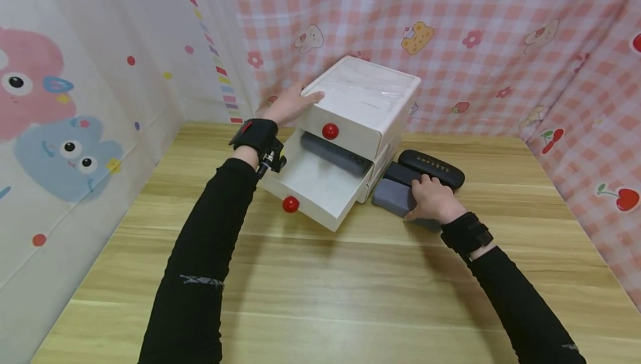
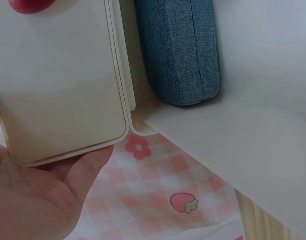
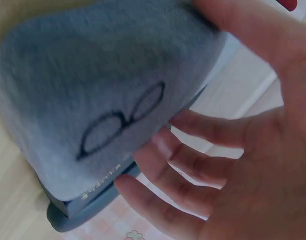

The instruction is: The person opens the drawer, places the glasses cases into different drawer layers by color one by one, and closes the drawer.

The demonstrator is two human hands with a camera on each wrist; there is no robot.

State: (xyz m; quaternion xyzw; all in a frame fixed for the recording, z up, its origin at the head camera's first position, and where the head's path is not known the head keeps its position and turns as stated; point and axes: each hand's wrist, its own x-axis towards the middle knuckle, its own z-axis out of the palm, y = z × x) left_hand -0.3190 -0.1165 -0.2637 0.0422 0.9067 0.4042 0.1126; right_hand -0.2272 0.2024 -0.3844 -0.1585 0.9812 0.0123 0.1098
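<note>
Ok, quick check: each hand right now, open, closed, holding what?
Left hand: closed, gripping the cabinet by its upper edge.
Right hand: closed, holding the grey case beside the cabinet.

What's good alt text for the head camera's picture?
A person's right hand grasps a gray case beside two dark cases on a wooden table. The left hand holds a white drawer unit whose open lower drawer contains another case.

Head view downward; wrist views close (cloth (image 1: 450,72) shared).
</note>
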